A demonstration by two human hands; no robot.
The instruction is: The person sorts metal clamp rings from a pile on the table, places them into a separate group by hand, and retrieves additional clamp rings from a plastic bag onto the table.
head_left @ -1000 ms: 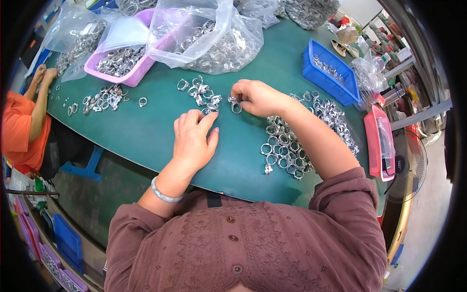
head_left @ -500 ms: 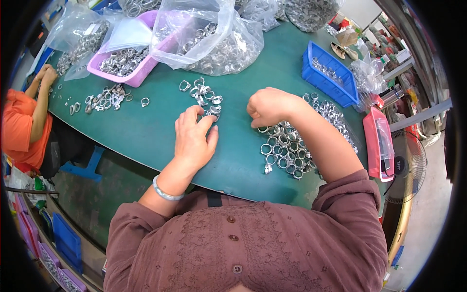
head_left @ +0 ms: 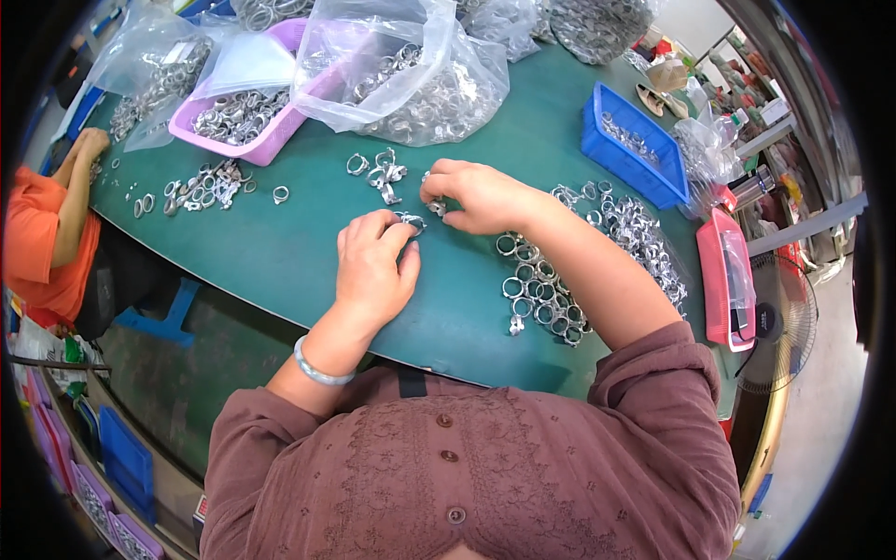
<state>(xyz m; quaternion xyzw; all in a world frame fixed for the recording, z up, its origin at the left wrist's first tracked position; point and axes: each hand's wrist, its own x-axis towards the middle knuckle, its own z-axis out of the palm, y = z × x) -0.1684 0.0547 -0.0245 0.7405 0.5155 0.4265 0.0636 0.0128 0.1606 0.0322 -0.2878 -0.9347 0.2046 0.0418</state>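
Observation:
My left hand [head_left: 371, 266] rests on the green table with its fingers curled around a small silver ring clamp [head_left: 411, 221] at the fingertips. Close by on the right, my right hand [head_left: 481, 196] is pinched on another ring clamp [head_left: 436, 205], partly covered by the fingers. A small group of loose clamps [head_left: 385, 175] lies just beyond my hands. Beside and under my right forearm spreads a larger pile of ring clamps [head_left: 537, 285], partly hidden by the arm.
A pink-purple tray [head_left: 266, 149] and a clear plastic bag [head_left: 476, 112], both holding clamps, stand at the back. A blue bin [head_left: 672, 191] is at the far right, a pink basket [head_left: 714, 308] nearer. Another person in an orange top [head_left: 51, 243] works at the left.
My right hand has moved left from the pile to the small group, where it now grips a clamp. Fewer clamps show there. My left hand has barely moved.

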